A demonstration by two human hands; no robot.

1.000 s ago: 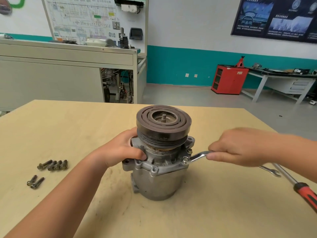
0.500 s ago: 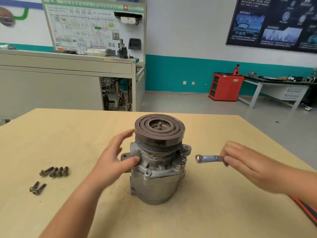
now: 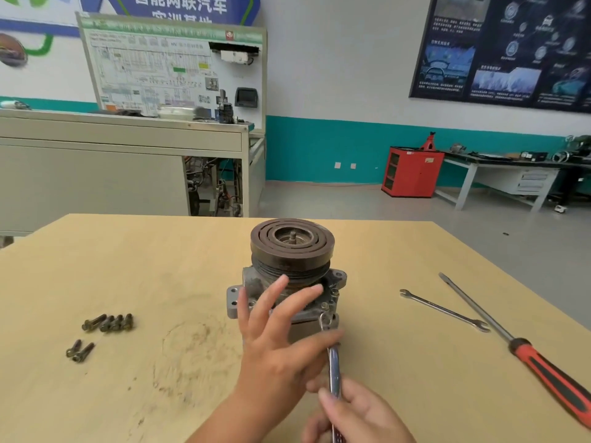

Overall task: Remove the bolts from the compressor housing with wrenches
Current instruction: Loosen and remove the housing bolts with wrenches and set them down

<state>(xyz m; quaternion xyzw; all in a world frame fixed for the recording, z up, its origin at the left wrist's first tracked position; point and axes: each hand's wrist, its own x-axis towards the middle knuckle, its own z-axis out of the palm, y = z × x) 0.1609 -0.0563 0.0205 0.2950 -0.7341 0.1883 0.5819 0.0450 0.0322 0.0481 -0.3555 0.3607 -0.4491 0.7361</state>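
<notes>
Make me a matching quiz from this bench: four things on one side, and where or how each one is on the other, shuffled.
1 loose bolts
2 screwdriver
3 spare wrench
4 working wrench

A gripped by right hand
B left of compressor
C red and black handle
D lying between compressor and screwdriver

Pairs: 1-B, 2-C, 3-D, 4-A

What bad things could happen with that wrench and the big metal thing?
The wrench could slip off the bolt, and the right hand might bang the compressor. The left hand only rests flat fingers on it, so the upright compressor might twist or tip. The loose bolts could roll away.
</notes>
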